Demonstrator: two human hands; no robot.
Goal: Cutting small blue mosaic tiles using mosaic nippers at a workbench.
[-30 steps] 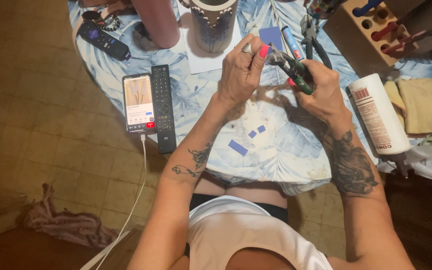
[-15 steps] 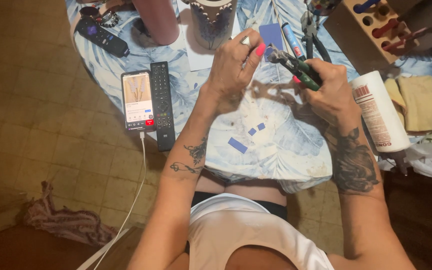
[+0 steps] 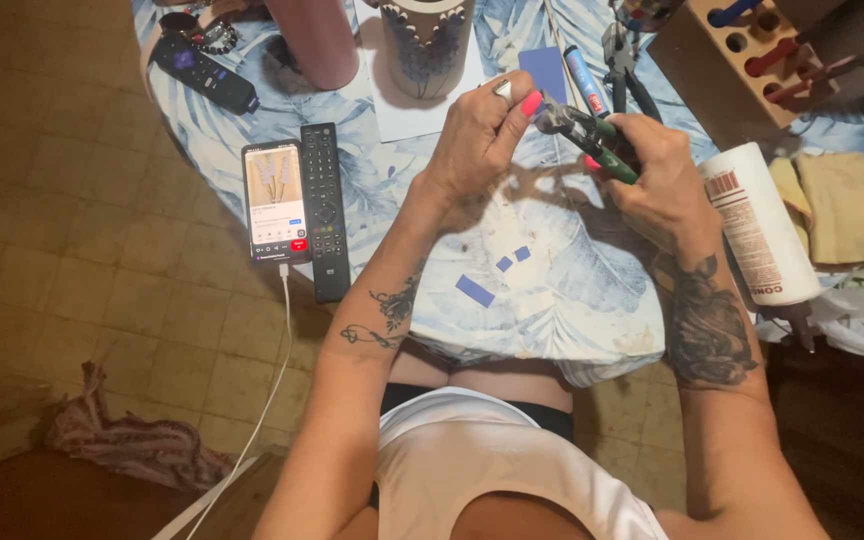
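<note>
We see 1 desk [image 3: 592, 300] under a blue leaf-print cloth, and on it 1 white roll [image 3: 757, 225] at the right, 2 remote controls, the long one [image 3: 324, 210] beside 1 lit phone [image 3: 275, 200] and the short one [image 3: 202, 72] at the top left, and 3 blue paper scraps [image 3: 474, 290] near the front edge. Above the middle, our right hand [image 3: 657, 180] is closed around 1 pair of green-handled pliers [image 3: 592, 140]; our left hand [image 3: 482, 140] pinches at their tip, though we cannot tell what it holds.
</note>
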